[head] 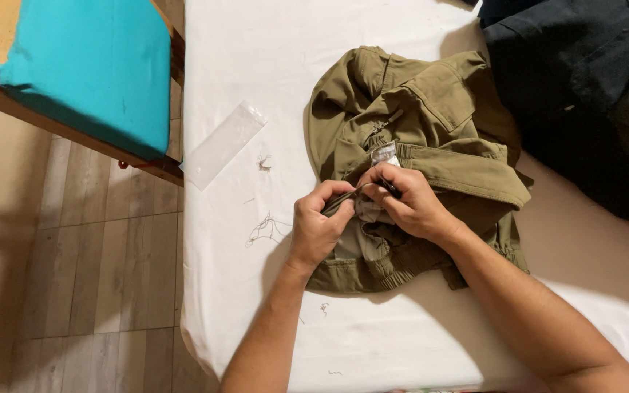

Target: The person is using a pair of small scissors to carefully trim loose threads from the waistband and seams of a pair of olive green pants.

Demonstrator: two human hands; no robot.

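Head view: both hands' grip (pixel 358 207) pinches olive garment (pixel 431 145) at its front edge.

— What do we see at ten o'clock?
— A turquoise cushion (pixel 89 69) on a wooden chair (pixel 165 164), over the plank floor (pixel 96 284).
— And on our white tabletop (pixel 256 44)?
— A clear plastic sleeve (pixel 223 144) near its left edge, loose thread scraps (pixel 265 228) below it, and dark garments (pixel 584 87) at two o'clock.
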